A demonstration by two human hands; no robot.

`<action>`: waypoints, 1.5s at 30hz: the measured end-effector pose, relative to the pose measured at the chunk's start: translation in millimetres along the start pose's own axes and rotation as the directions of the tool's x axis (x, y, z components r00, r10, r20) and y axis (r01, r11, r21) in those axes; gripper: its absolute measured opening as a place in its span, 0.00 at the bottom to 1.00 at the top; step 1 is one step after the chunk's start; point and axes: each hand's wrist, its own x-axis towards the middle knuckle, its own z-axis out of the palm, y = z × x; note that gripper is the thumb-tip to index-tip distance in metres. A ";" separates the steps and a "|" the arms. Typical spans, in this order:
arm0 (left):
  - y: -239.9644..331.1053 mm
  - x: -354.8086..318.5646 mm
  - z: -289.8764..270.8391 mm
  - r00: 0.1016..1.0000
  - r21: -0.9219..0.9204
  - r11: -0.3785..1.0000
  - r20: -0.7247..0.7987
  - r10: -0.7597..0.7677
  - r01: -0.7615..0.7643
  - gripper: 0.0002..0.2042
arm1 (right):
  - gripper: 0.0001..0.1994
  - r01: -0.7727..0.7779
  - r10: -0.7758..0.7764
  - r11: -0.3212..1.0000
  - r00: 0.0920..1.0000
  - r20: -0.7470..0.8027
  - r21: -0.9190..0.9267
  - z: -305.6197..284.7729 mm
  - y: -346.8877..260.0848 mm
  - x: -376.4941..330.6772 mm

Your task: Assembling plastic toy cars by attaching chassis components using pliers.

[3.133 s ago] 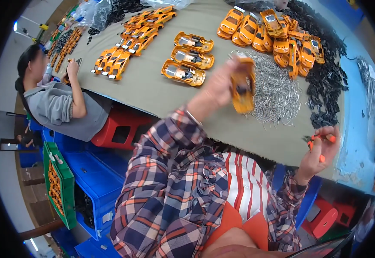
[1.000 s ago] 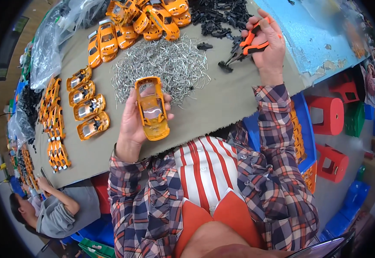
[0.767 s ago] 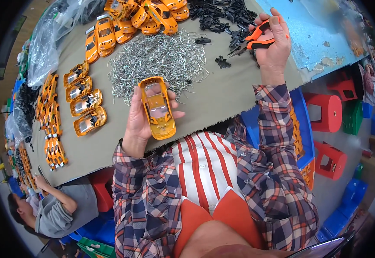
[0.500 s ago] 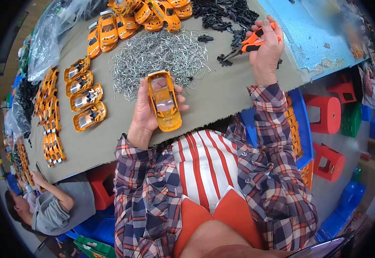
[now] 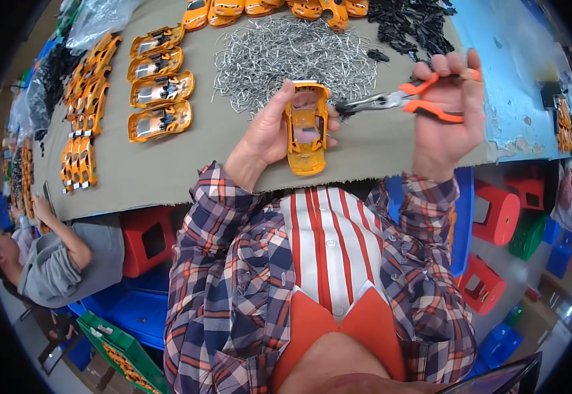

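An orange toy car body (image 5: 308, 157), its hollow inside facing up, rests in my left hand (image 5: 269, 131), which is closed around its sides. My right hand (image 5: 453, 115) grips long-nose pliers (image 5: 381, 102) by their orange handles, which are spread apart. The pliers' nose points left, with a small black plastic part (image 5: 343, 110) at its tips, close beside the car body's right edge. Beyond both hands lies a heap of bent silver wire pieces (image 5: 292, 59).
Several car bodies with black parts inside (image 5: 161, 121) stand in a column at left. More orange bodies (image 5: 227, 8) and a black parts pile (image 5: 411, 26) lie at the back. A person in grey (image 5: 69, 256) works at far left. Red stools (image 5: 496, 213) stand at right.
The pliers have swung left from the black pile toward the car body, with a small black part now at their tips. The view has shifted, so the table's contents sit elsewhere in it.
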 end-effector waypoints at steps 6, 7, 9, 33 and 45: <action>1.1 -2.4 4.0 0.998 0.001 1.000 -0.058 0.013 -0.013 0.30 | 0.18 -0.054 0.053 0.999 0.991 0.120 0.001 13.2 44.5 -25.2; 0.9 -2.1 2.6 0.998 -0.006 1.000 -0.056 0.012 -0.013 0.30 | 0.18 -0.066 0.068 0.998 0.989 0.132 -0.020 12.8 47.3 -26.3; 2.6 -0.8 2.8 0.998 -0.009 1.000 -0.056 0.012 -0.012 0.30 | 0.18 -0.056 0.061 0.998 0.987 0.147 -0.039 11.2 45.2 -23.8; 0.0 -4.2 12.8 0.989 0.178 0.974 -0.035 0.147 -0.138 0.31 | 0.21 -0.111 0.133 0.991 0.918 0.374 -0.080 38.5 70.5 -8.8; -7.9 -10.2 11.3 0.990 0.080 0.988 -0.026 0.135 -0.133 0.29 | 0.21 -0.276 0.299 0.946 0.946 0.123 -0.172 43.1 50.8 -34.7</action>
